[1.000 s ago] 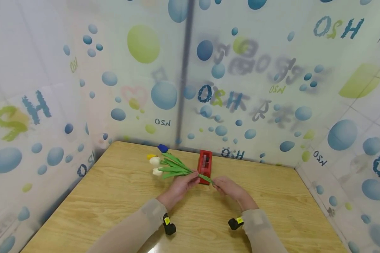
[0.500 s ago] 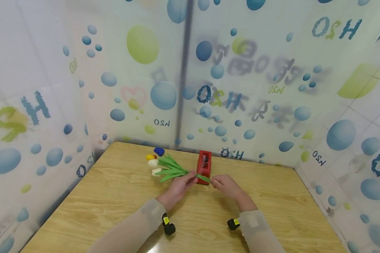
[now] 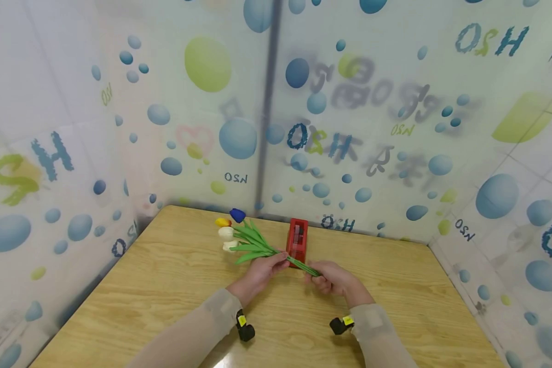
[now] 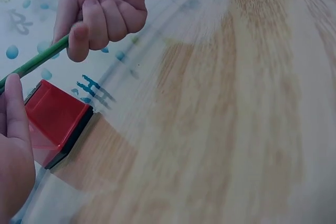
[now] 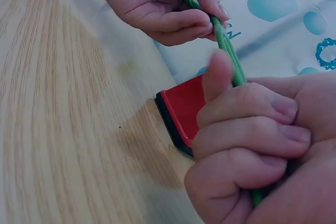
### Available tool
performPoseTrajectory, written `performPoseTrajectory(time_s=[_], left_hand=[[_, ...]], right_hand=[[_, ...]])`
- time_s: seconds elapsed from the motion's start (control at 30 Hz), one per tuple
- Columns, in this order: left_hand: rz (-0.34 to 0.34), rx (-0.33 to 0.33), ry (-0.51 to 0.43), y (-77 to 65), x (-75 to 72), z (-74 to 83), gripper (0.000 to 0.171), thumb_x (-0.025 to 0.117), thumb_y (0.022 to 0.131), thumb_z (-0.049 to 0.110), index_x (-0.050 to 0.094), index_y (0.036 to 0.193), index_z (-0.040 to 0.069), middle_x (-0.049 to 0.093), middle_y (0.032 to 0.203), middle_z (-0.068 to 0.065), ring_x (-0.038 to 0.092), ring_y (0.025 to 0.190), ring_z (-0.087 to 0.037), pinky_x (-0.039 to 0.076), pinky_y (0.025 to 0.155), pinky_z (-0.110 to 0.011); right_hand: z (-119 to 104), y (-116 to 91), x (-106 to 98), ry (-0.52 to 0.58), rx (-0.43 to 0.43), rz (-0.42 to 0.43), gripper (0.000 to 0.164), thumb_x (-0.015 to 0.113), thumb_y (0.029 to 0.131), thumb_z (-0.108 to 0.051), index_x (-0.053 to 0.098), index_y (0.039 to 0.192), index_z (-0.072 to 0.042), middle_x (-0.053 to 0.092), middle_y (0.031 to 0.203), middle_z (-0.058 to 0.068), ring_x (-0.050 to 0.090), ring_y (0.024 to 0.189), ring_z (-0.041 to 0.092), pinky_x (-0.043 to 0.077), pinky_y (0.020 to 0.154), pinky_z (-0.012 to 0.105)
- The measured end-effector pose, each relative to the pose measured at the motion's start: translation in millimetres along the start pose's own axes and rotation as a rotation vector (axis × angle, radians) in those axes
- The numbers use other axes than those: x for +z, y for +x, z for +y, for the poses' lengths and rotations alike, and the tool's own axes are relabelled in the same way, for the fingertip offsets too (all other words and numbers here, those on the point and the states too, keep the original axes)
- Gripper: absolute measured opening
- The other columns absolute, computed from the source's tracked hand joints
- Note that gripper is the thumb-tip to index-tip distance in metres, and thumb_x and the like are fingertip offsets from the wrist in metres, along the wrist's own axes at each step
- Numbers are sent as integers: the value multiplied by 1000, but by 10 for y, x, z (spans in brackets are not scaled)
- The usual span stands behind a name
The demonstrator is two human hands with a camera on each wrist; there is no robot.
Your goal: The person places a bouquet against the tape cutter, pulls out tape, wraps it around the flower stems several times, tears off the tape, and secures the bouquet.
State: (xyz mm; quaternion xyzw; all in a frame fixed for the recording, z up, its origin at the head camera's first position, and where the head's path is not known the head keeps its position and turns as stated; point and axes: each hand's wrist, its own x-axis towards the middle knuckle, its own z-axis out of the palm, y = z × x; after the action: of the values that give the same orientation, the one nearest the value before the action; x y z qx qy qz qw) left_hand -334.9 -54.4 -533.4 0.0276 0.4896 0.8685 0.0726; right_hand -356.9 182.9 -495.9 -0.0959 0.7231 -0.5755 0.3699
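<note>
A bunch of artificial tulips with blue, yellow and white heads lies across both hands, heads to the left. My left hand pinches the green stems between thumb and fingers just below the leaves. Around the lower stem ends, my right hand has its fingers curled, as the right wrist view also shows with the green stems running into the fist. A red tape dispenser stands on the table behind the stems, and its red end shows in the left wrist view below the stems.
The light wooden table carries the dispenser near its back edge. Walls covered with a bubble-print sheet enclose the table at the back and both sides. Small black cameras are strapped at both wrists.
My right hand slid off the stem tips to the right, then came back and now grips the stem ends. The flower heads shifted slightly left, then back. My left hand keeps its pinch.
</note>
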Motion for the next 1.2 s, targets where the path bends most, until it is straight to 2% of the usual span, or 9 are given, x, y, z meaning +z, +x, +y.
performPoseTrajectory(time_s=[0.13, 0.23, 0.3, 0.47, 0.63, 0.77, 0.9, 1.07, 1.2], left_hand=[[5, 4, -1, -3, 11, 7, 10, 63, 105, 0, 69, 100, 6, 75, 95, 2, 75, 83, -7, 65, 82, -21], [14, 5, -21, -3, 11, 12, 8, 62, 106, 1, 70, 105, 3, 75, 95, 2, 74, 85, -7, 65, 83, -21], [24, 9, -44, 2, 6, 12, 9, 62, 106, 3, 70, 108, 1, 75, 94, 1, 75, 85, -8, 65, 83, -21], [40, 12, -67, 15, 5, 2, 9, 62, 107, 5, 71, 105, 4, 77, 91, 2, 76, 85, -8, 66, 85, -22], [94, -7, -87, -14, 28, -1, 15, 64, 106, 5, 69, 117, -3, 77, 95, 2, 75, 85, -8, 65, 84, -22], [127, -15, -88, -22, 39, 4, 28, 63, 106, 3, 62, 129, -12, 77, 103, -3, 75, 85, -7, 65, 82, -20], [135, -22, -87, -14, 30, 8, 14, 64, 105, 2, 70, 115, -5, 77, 108, -6, 75, 84, -7, 65, 82, -20], [95, -10, -60, -6, 21, 16, 8, 65, 104, 1, 73, 103, 3, 77, 96, -1, 75, 84, -9, 66, 82, -22], [53, -2, -17, -3, 33, 27, 9, 65, 104, 0, 73, 102, 4, 76, 93, 2, 76, 85, -9, 66, 83, -22]], right_hand=[[1, 16, -6, 41, -5, -18, 44, 32, 118, -33, 60, 96, -8, 37, 59, -12, 29, 46, 0, 26, 44, 17], [7, 44, -9, -21, -52, 21, 43, 36, 118, -31, 62, 92, -8, 43, 60, -12, 33, 48, 1, 29, 46, 17], [3, 65, -4, -110, -114, 50, 45, 37, 118, -28, 62, 89, -3, 45, 61, -11, 33, 49, 3, 30, 47, 17], [-19, 82, 7, -457, -311, 187, 46, 41, 116, -23, 60, 90, 10, 44, 64, -7, 35, 54, 8, 31, 51, 20], [-39, 74, 16, -756, -426, 335, 39, 51, 114, -21, 63, 81, -4, 44, 66, -6, 35, 58, 8, 33, 54, 22], [-59, 62, 35, -823, -444, 356, 38, 52, 113, -22, 64, 80, -9, 44, 66, -7, 35, 57, 6, 33, 53, 21], [-62, 52, 51, -716, -413, 306, 41, 50, 114, -22, 71, 87, 0, 50, 62, -6, 41, 55, 6, 36, 50, 20], [-5, 52, 17, -327, -254, 151, 57, 37, 118, -31, 73, 97, 8, 58, 60, -6, 46, 48, 3, 38, 46, 18], [41, 34, -31, -47, -88, 12, 61, 29, 118, -40, 71, 99, 0, 56, 60, -11, 42, 45, -2, 33, 42, 14]])
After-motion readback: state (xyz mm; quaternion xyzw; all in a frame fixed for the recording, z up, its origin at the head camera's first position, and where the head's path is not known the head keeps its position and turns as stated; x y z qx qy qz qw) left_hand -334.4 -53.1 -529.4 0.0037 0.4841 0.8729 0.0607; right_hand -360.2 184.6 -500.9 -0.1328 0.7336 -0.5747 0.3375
